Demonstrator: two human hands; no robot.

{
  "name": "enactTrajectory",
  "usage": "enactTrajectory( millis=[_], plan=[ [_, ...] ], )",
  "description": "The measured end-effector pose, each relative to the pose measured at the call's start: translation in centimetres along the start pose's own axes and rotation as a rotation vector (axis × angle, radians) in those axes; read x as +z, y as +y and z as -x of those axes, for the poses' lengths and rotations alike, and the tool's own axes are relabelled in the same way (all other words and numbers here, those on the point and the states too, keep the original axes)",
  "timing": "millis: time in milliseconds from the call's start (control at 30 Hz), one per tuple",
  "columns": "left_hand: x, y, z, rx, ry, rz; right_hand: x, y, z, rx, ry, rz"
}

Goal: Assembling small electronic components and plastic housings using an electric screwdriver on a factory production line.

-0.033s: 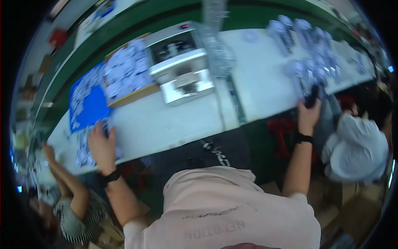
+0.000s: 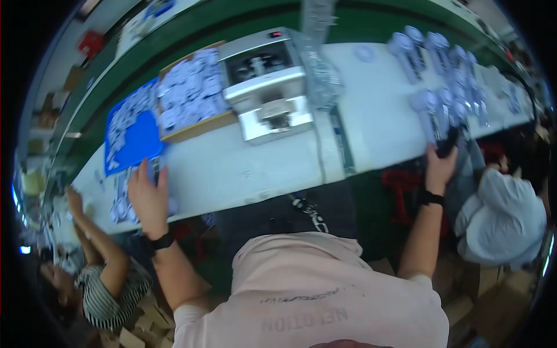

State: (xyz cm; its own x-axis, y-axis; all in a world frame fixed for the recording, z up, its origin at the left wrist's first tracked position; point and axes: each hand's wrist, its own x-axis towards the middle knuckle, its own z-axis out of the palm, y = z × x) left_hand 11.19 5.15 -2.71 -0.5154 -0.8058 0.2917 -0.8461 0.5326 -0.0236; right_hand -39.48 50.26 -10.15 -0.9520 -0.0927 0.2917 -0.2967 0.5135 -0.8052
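Note:
At the left of the table, my left hand (image 2: pixel 148 200) reaches over a cluster of pale lilac handle-like parts (image 2: pixel 120 200). Its fingers stretch forward with the thumb apart; one part shows between them, and I cannot see a firm hold. My right hand (image 2: pixel 441 168), at the right front edge, is closed round a slim black object (image 2: pixel 448 142), blurred, its kind unclear. Just beyond it stand several pale lilac handheld units (image 2: pixel 427 107) with rounded heads and slim handles.
A blue tray (image 2: pixel 139 142) of small lilac pieces lies beside a cardboard box (image 2: pixel 197 131) filled with lilac parts. A silver machine (image 2: pixel 264 81) stands mid-table, with clear plastic (image 2: pixel 325 81) alongside. People sit at left (image 2: pixel 113 290) and right (image 2: pixel 499 214).
The whole view has shifted, so the table and things on it appear farther right. Both hands keep nearly the same places and poses; the right still holds the black object.

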Motion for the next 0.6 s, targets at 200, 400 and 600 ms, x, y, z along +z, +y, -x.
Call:
enactTrajectory(
  millis=[200, 400, 600],
  plan=[
    [-6.5, 9.3, -4.5, 0.353, 0.131, 0.429, 1.4, -2.4, -0.9, -0.242, 0.055, -0.224],
    [-0.9, 9.0, -11.0, 0.440, 0.066, 0.344, 2.1, -12.7, -1.3, -0.375, -0.156, -0.124],
    [0.3, 9.8, -14.0, 0.543, 0.150, 0.295, -0.5, -20.4, 5.9, -0.374, -0.444, -0.312]
  ],
)
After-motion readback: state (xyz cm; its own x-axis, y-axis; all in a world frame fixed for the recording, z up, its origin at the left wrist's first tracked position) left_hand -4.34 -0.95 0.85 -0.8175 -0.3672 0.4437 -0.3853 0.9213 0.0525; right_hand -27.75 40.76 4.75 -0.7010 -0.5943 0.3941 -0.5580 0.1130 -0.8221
